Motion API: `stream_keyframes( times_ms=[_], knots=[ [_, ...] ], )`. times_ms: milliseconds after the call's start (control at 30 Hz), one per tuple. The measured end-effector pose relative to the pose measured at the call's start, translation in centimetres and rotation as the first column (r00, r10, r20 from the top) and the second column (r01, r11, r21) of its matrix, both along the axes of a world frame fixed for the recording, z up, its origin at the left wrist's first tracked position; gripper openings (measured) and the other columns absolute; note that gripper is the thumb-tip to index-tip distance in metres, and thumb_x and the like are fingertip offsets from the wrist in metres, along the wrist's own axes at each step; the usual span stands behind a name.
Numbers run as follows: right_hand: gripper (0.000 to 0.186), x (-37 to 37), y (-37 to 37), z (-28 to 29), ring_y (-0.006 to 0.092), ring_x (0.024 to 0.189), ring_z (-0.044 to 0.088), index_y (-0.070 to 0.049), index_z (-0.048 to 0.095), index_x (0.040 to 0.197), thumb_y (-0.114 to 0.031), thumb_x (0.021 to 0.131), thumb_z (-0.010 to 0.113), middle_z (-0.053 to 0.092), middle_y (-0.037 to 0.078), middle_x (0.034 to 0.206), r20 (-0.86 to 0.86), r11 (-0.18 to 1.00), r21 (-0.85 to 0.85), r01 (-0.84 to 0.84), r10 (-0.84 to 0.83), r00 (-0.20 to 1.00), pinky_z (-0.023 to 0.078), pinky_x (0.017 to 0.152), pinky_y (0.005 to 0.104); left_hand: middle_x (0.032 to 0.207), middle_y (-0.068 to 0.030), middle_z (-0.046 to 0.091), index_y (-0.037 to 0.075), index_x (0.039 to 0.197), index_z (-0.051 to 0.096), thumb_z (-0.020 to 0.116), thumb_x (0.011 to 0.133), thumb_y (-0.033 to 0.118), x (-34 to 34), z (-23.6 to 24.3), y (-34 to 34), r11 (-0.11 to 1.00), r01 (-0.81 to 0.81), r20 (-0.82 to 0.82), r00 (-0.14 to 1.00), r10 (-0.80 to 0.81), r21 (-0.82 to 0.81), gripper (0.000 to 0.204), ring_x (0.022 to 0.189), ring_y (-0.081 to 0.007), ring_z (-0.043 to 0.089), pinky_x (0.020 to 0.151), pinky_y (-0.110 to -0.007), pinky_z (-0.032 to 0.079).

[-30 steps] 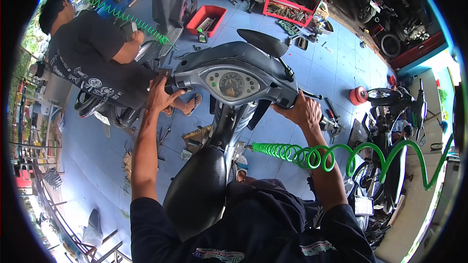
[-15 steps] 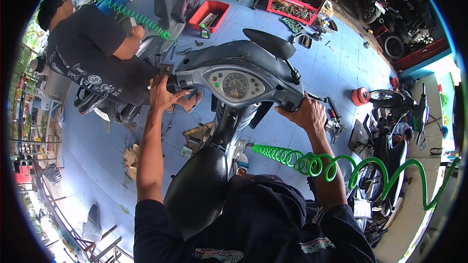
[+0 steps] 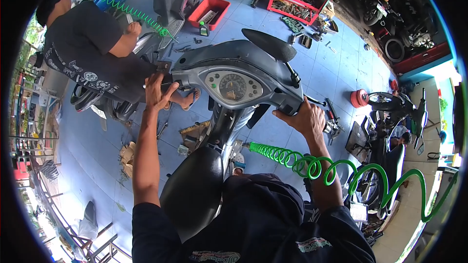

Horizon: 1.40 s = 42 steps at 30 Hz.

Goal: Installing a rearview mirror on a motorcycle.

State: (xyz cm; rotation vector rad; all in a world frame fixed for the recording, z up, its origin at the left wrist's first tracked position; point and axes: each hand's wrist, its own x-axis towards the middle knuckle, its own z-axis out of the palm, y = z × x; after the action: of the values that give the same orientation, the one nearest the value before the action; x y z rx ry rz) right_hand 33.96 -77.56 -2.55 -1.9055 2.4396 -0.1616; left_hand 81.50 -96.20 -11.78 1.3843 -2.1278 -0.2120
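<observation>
- Blue tiles make up the floor (image 3: pixel 97 146) of this bike shop, under and all around both hands.
- Left hand (image 3: pixel 157 93) is on the left handle (image 3: pixel 168 80) of the grey bike (image 3: pixel 229 58). Its thumb is spread out to the side, toward the middle of the bike. I cannot tell how tightly the fingers hold.
- Right hand (image 3: pixel 307 119) is wrapped over the right handle (image 3: pixel 292 104). Its thumb points in toward the bike's middle, and its fingertips are hidden.
- Between the two hands sits the round-cornered dial panel (image 3: pixel 234 87), with a big dial and small round lights.
- Above the right hand, a black mirror (image 3: pixel 269 45) sticks up on a stem.
- Below and between the hands is the black seat (image 3: pixel 192 192).
- Just below the right hand, a curly green hose (image 3: pixel 261 150) runs across, over that forearm.
- Beyond the left hand, up and to its left, another person (image 3: pixel 92 53) in a dark shirt sits.
- Farther up, between the hands, are a red bin (image 3: pixel 223 13) and a small green bottle (image 3: pixel 204 30) beside it.
- Far above the right hand is a red rack (image 3: pixel 290 16) full of tools.
- Well to the right of the right hand are a red round thing (image 3: pixel 360 98) and another bike (image 3: pixel 392 160).
</observation>
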Motion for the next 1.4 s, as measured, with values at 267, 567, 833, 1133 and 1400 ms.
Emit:
stream_keyframes(
  times_ms=[267, 567, 833, 1133, 1400],
  knots=[
    [0.102, -0.3, -0.5, 0.5, 0.0292, 0.047, 0.068, 0.007, 0.068, 0.086, -0.094, 0.072, 0.063, 0.065, 0.012, 0.054, 0.004, 0.995, -0.041, -0.087, 0.087, 0.996, 0.055, 0.046, 0.0423, 0.108, -0.0194, 0.067, 0.001, 0.113, 0.069, 0.070, 0.085, 0.070, 0.2, 0.6, 0.6, 0.992, -0.049, -0.053, 0.997, 0.056, 0.120, 0.075, 0.105, -0.0365, 0.061, 0.100, -0.050, 0.038],
    [0.102, -0.2, 0.1, 0.4, 0.0288, 0.046, 0.067, 0.007, 0.066, 0.085, -0.094, 0.076, 0.060, 0.065, 0.014, 0.055, -0.032, 0.995, -0.052, -0.081, 0.079, 0.996, 0.055, 0.047, 0.0423, 0.107, -0.0171, 0.068, 0.004, 0.110, 0.070, 0.077, 0.083, 0.065, 0.0, 1.3, 0.6, 0.995, 0.004, 0.004, 1.000, -0.004, 0.102, 0.067, 0.104, -0.0356, 0.062, 0.100, -0.049, 0.038],
    [0.103, -0.7, 0.1, 0.4, 0.0322, 0.049, 0.068, 0.007, 0.065, 0.086, -0.096, 0.074, 0.060, 0.065, 0.014, 0.056, 0.076, 0.996, -0.035, -0.088, 0.090, 0.993, 0.054, 0.049, 0.0449, 0.107, -0.0155, 0.069, 0.004, 0.110, 0.070, 0.084, 0.080, 0.056, -0.2, 0.4, 0.3, 0.999, 0.010, -0.004, 1.000, -0.010, 0.049, 0.062, 0.104, -0.0348, 0.063, 0.099, -0.048, 0.039],
    [0.106, -0.7, 0.1, 1.0, 0.0361, 0.061, 0.072, 0.006, 0.066, 0.105, -0.095, 0.076, 0.058, 0.068, 0.016, 0.064, 0.112, 0.991, 0.112, -0.066, 0.054, 0.992, 0.057, 0.060, 0.0488, 0.111, -0.0175, 0.069, 0.001, 0.115, 0.066, 0.074, 0.088, 0.060, 0.0, 0.4, -0.3, 0.999, 0.033, -0.017, 0.999, -0.033, 0.040, 0.066, 0.107, -0.0373, 0.064, 0.099, -0.051, 0.039],
    [0.098, -0.9, -0.2, 1.1, 0.0365, 0.064, 0.073, 0.005, 0.066, 0.105, -0.090, 0.082, 0.057, 0.070, 0.018, 0.067, 0.144, 0.986, 0.139, -0.097, 0.077, 0.987, 0.057, 0.060, 0.0480, 0.107, -0.0192, 0.069, -0.001, 0.111, 0.067, 0.075, 0.087, 0.059, -0.2, 0.6, 0.5, 0.999, 0.016, -0.022, 1.000, -0.017, -0.044, 0.066, 0.106, -0.0396, 0.064, 0.098, -0.052, 0.040]
  ],
)
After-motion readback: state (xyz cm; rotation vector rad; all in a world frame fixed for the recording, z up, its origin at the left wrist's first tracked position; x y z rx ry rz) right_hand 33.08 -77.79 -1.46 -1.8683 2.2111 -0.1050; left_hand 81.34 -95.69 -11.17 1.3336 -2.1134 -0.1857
